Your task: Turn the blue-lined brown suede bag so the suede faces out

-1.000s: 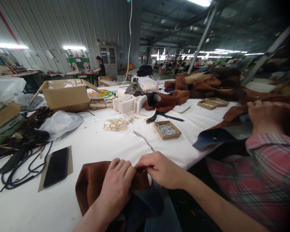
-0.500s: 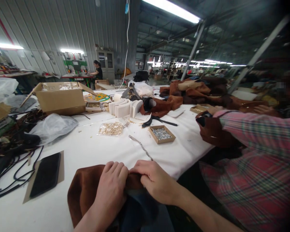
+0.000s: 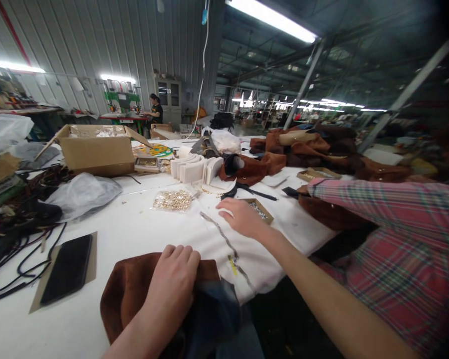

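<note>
Brown suede piece (image 3: pixel 134 289) lies crumpled, seemingly folded.

Factory sewing floor: corrugated metal walls (image 3: pixel 78 40), strip lights (image 3: pixel 271 20), long white counter (image 3: pixel 142 229) piled with brown suede pieces (image 3: pixel 307 144), rivet boxes (image 3: pixel 260 209).
</note>
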`<control>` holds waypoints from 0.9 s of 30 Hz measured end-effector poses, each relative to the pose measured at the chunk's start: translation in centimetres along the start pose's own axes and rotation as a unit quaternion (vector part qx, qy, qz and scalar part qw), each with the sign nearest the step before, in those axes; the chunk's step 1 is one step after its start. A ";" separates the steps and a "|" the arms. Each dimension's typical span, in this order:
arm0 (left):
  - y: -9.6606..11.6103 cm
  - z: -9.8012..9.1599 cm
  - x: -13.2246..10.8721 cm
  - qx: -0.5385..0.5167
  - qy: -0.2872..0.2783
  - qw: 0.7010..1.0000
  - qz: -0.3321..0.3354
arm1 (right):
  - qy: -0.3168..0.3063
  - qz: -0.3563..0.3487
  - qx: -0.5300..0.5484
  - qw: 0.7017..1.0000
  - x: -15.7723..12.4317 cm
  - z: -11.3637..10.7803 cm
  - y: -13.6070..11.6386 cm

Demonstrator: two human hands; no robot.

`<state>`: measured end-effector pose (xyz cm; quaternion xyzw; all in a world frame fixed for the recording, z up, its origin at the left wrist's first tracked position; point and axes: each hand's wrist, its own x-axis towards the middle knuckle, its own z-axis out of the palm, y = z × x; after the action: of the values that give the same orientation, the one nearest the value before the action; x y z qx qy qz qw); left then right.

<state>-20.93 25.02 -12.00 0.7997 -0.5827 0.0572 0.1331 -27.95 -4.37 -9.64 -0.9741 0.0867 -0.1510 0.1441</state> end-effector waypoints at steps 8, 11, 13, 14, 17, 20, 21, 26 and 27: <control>0.0 -0.6 0.4 0.098 -0.037 0.994 0.031 | -0.163 0.038 -0.362 0.917 7.1 3.7 8.7; -0.4 -0.2 1.7 0.113 -0.051 0.990 0.062 | -0.159 0.011 -0.366 0.917 7.5 5.0 9.7; -0.6 0.1 2.7 0.117 -0.072 0.985 0.101 | -0.159 0.002 -0.361 0.919 7.7 5.2 10.2; -0.7 0.1 3.0 0.116 -0.085 0.982 0.119 | -0.159 0.006 -0.353 0.922 7.8 5.2 10.3; -0.8 0.1 3.7 0.093 -0.112 0.980 0.133 | -0.152 0.030 -0.325 0.933 8.1 4.7 10.8; -0.8 -0.5 3.6 0.071 -0.110 0.984 0.121 | -0.150 0.053 -0.314 0.936 8.3 4.2 11.5; -0.8 -0.8 3.6 0.066 -0.108 0.984 0.121 | -0.148 0.064 -0.312 0.936 8.3 4.0 11.8; -0.6 -1.3 3.9 0.057 -0.102 0.984 0.136 | -0.140 0.113 -0.313 0.933 8.2 3.7 13.5; -0.5 -1.3 4.1 0.061 -0.099 0.984 0.138 | -0.145 0.112 -0.313 0.932 8.2 3.8 13.6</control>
<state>-19.11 21.73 -9.85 0.7199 -0.6932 0.0310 0.0161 -20.74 -18.00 -15.10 -0.9650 0.2162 0.0440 -0.1416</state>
